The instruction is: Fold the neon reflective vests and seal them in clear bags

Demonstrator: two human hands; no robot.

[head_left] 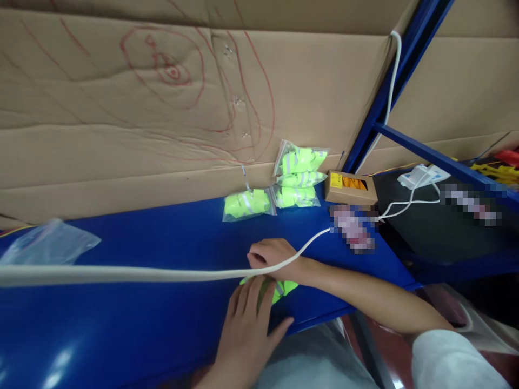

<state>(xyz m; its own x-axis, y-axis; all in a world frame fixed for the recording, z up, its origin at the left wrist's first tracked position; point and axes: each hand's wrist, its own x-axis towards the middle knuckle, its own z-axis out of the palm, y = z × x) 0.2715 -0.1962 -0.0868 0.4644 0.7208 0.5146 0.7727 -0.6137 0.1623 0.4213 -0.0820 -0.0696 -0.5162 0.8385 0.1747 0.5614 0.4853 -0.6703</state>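
Observation:
A folded fluorescent yellow-green reflective vest (286,290) with a grey strip lies near the front edge of the blue table (162,308). My left hand (246,319) rests on its near left part, fingers stretched out and thumb apart. At the vest's far side is my right hand (275,253), its fingers curled into a fist and its wrist over the vest. Whatever that fist may hold is hidden. Both hands cover much of the vest. A white cable (162,274) passes in front of the right hand in the view.
Several bagged yellow-green vests (247,204) sit at the back by the cardboard wall (324,92). An open cardboard box (351,195) with orange contents stands right of them. A clear plastic bag (60,243) lies at left. A blue frame post (389,92) rises at right.

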